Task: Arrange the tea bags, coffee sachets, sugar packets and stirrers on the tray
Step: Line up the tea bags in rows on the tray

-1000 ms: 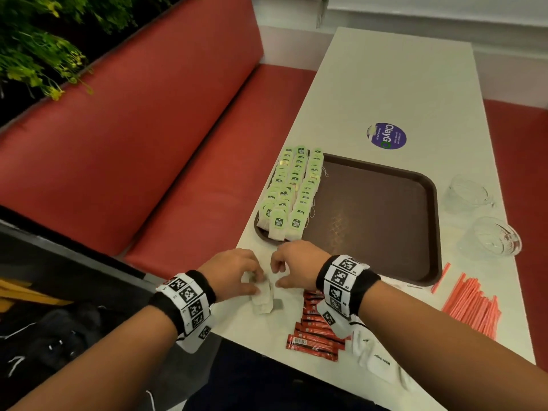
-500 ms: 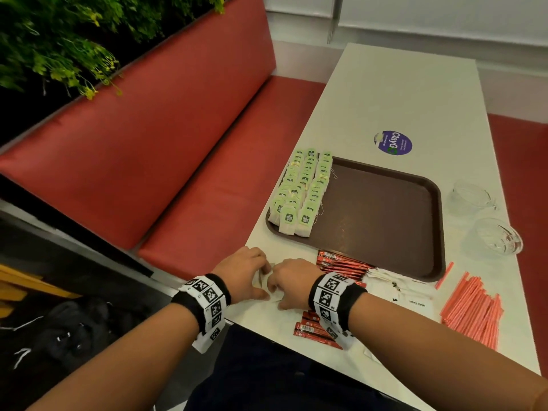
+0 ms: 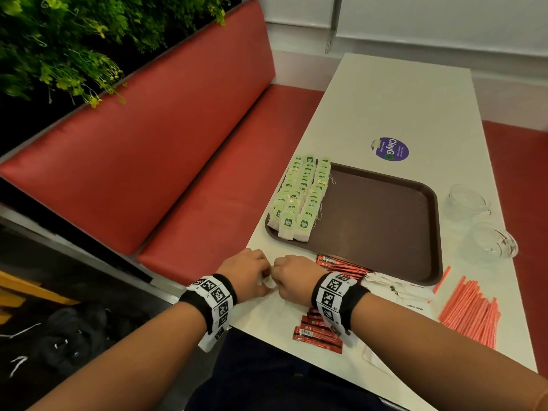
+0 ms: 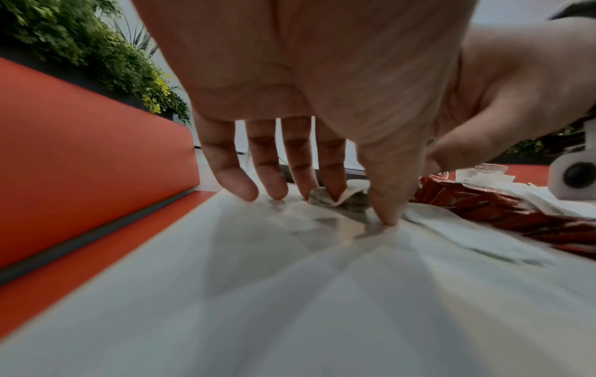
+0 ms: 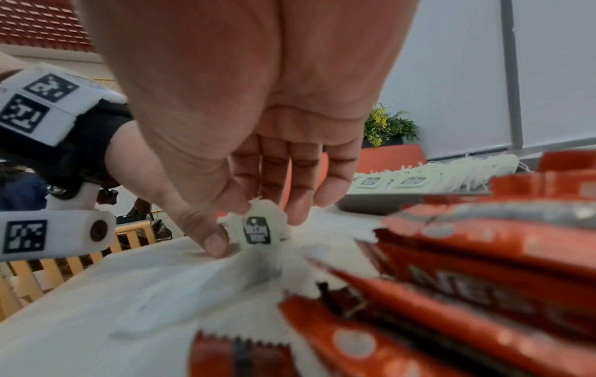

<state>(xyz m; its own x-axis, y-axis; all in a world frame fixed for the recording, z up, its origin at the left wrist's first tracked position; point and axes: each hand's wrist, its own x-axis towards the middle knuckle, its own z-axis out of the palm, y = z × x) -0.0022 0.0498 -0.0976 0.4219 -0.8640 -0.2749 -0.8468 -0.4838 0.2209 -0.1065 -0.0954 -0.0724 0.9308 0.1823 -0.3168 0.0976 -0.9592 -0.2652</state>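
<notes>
Left hand: fingertips pressing a tea bag just before the tray.
Right hand: pinching its green tag.
Tray: tea bag rows along its left edge.

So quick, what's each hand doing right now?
Left hand: fingertips press a tea bag to the table.
Right hand: pinches that tea bag's green tag between thumb and fingers.
</notes>
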